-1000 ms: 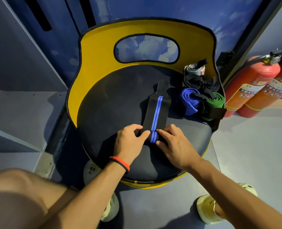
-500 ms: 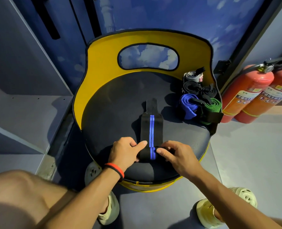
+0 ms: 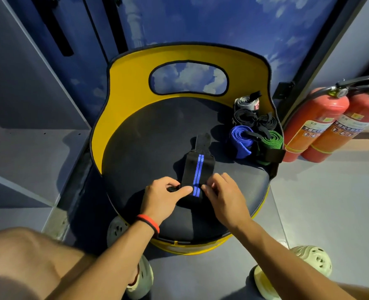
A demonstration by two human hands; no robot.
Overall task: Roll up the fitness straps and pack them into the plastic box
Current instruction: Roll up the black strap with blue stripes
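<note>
Both hands' grip clamped on strap roll (image 3: 193,191), left hand (image 3: 164,198) and right hand (image 3: 222,195) pinching its ends so it winds tight on seat (image 3: 149,135)

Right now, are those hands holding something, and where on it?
Yes: both the left hand and right hand pinch the rolled near end of the black strap with blue stripes.

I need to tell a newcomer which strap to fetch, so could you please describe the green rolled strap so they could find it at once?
Start at the yellow-backed stool with the black round seat, and look to its right edge, nearest the red fire extinguishers. A cluster of rolled straps sits there; the green rolled strap is the outermost, beside the blue roll, and the only green one.
</note>
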